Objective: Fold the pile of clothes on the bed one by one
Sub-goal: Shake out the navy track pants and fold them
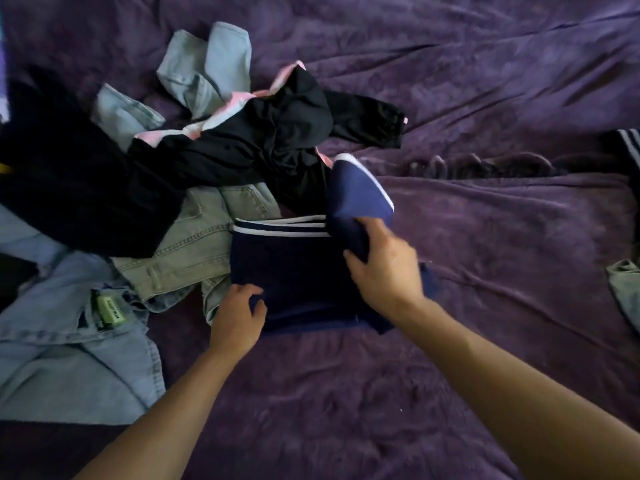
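Hands apart at lower centre: left hand [239,317] pinches the lower-left corner of the navy garment [294,271], right hand [384,268] grips its raised right flap, probably due leftward; pile [242,143] upper left.

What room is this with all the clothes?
Probably a bedroom: a rumpled purple bedspread fills the view, jeans and black clothes lie heaped on it, and a navy garment lies partly folded.
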Demonstrator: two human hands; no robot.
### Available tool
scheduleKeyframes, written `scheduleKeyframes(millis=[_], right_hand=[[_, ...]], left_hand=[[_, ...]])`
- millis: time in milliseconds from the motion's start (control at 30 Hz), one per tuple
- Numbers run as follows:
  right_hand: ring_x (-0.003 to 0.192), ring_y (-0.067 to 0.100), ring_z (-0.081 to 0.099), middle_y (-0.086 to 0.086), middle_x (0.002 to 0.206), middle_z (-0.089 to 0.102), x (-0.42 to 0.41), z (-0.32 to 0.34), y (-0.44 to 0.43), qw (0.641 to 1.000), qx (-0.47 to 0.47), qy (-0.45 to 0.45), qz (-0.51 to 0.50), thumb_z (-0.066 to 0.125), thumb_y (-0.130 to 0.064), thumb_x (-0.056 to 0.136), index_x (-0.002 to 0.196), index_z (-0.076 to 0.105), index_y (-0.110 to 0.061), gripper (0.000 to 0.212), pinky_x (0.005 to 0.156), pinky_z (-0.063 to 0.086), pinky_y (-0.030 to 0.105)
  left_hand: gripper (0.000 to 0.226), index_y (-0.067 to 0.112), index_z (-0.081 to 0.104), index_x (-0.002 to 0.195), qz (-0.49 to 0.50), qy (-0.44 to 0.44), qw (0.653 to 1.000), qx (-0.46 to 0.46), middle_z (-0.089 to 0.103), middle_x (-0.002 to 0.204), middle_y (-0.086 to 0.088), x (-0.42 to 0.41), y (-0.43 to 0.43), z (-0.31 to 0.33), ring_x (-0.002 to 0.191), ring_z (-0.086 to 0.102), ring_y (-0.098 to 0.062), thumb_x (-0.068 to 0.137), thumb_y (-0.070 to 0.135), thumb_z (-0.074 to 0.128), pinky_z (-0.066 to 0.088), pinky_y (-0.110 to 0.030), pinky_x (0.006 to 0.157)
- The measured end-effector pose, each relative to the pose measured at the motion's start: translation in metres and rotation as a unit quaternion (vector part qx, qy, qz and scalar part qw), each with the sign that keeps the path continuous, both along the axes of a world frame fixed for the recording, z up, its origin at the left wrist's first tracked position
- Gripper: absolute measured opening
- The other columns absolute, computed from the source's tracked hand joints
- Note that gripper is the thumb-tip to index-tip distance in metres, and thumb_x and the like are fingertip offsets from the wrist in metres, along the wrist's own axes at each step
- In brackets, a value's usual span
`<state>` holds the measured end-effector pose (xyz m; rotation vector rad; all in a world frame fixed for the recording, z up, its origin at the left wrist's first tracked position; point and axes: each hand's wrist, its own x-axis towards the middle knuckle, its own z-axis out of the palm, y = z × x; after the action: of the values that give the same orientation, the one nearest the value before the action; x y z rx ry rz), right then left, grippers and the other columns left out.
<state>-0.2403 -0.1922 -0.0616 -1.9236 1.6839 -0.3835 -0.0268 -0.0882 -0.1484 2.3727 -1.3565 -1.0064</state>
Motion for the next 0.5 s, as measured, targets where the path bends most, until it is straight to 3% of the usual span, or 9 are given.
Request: scheduleKeyframes(millis=[133,267,367,433,500], right_hand=[[0.1,0.04,0.06,0.014,0.122,0.057,0.093,-0.033,0.028,0.989,0.068,0.069,0.113,0.057,-0.02,0.089,0.132,0.043,-0.012,0.047,0.079,0.047,0.045],[0.112,0.033,0.058,0.014,0.131,0.056,0.136,-0.07,0.059,0.957,0.213,-0.022,0.197,0.053,-0.013,0.091,0.141,0.043,-0.009,0.051,0.093,0.047,0.042],[0.102,0.029,0.064,0.01,0.117,0.067,0.11,-0.077,0.061,0.982,0.106,-0.091,0.129,0.055,-0.009,0.089,0.121,0.064,-0.01,0.033,0.088,0.051,0.038],[0.091,0.027,0.067,0.006,0.105,0.07,0.073,-0.079,0.05,0.996,0.007,-0.082,0.031,0.06,-0.012,0.088,0.108,0.069,-0.013,0.022,0.078,0.053,0.036],[0.094,0.028,0.066,0.004,0.107,0.069,0.031,-0.083,0.031,0.997,-0.025,-0.044,-0.058,0.062,-0.016,0.088,0.11,0.067,-0.016,0.023,0.079,0.051,0.037]], left_hand=[[0.023,0.006,0.066,0.11,0.056,-0.012,0.998,-0.015,0.063,0.107,-0.014,0.049,0.023,0.002,0.093,0.062,-0.028,0.091,0.004,0.054,0.048,-0.034,0.08],[0.023,-0.003,0.065,0.11,0.096,-0.018,0.994,-0.038,0.065,0.108,-0.019,0.079,0.038,-0.002,0.096,0.062,-0.031,0.091,-0.002,0.052,0.045,-0.031,0.082],[0.025,-0.001,0.062,0.115,0.119,-0.008,0.991,-0.056,0.066,0.107,-0.018,0.077,0.029,0.0,0.098,0.063,-0.031,0.093,0.008,0.054,0.047,-0.032,0.083],[0.031,0.002,0.057,0.122,0.112,0.009,0.991,-0.079,0.065,0.111,-0.017,0.062,0.012,0.005,0.103,0.061,-0.032,0.095,0.017,0.054,0.047,-0.038,0.088],[0.045,0.005,0.048,0.134,0.087,0.012,0.992,-0.094,0.057,0.126,-0.018,0.04,-0.007,0.008,0.117,0.053,-0.033,0.096,0.029,0.052,0.042,-0.042,0.098]])
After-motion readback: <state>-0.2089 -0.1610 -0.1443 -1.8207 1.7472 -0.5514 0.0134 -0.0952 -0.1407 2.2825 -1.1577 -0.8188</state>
